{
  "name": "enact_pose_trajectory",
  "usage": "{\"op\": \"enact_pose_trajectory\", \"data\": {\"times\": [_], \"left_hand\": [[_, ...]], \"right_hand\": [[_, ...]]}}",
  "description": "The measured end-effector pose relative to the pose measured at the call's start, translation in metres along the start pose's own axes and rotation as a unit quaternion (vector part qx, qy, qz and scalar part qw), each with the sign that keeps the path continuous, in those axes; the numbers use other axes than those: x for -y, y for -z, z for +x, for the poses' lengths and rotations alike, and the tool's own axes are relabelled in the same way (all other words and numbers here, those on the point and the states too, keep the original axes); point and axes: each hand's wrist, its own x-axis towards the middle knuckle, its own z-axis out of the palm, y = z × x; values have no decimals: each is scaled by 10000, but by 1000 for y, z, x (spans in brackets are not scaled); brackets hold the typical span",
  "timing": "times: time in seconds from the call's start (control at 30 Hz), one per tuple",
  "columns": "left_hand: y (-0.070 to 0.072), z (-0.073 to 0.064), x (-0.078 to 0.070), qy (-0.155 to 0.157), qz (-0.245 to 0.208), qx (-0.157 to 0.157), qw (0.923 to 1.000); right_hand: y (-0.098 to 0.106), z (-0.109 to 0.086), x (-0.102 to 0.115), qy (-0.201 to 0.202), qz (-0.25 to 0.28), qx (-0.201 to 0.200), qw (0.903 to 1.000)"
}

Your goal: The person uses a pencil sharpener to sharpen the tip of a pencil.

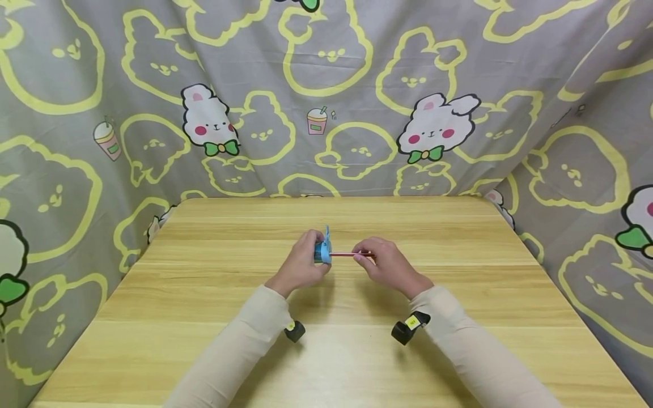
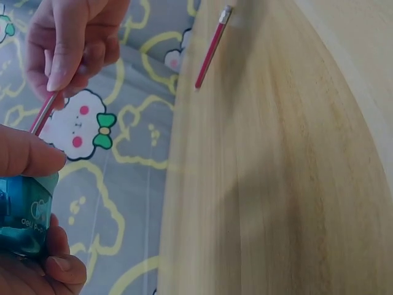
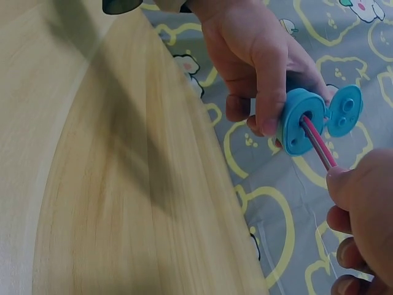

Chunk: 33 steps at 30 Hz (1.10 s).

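In my left hand I hold a small blue pencil sharpener, its round lid flipped up. A red pencil has its end in one of the sharpener's holes, and its tip is hidden inside. The fingers of my right hand pinch the pencil from the right side. In the left wrist view the sharpener's see-through teal body sits between thumb and fingers. Both hands are raised over the wooden table.
Another red pencil with a pale end lies on the table in the left wrist view. A grey patterned curtain hangs around the table's back and sides. Black cameras are strapped under the wrists.
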Motion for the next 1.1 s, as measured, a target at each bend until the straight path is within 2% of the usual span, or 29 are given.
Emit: {"op": "enact_pose_trajectory", "data": {"times": [0.4, 0.7, 0.83, 1.1], "left_hand": [[-3, 1, -1, -212, 328, -51, 9992], [-5, 2, -5, -327, 500, -110, 9982], [-5, 3, -7, -377, 594, -199, 9973], [-7, 4, -7, -555, 570, -367, 9962]], "right_hand": [[-2, 3, 5, -192, -157, 185, 9995], [-6, 4, 12, 195, -307, 56, 9993], [-8, 5, 14, 369, -455, -125, 9982], [-9, 5, 16, 567, -1128, -284, 9916]]}}
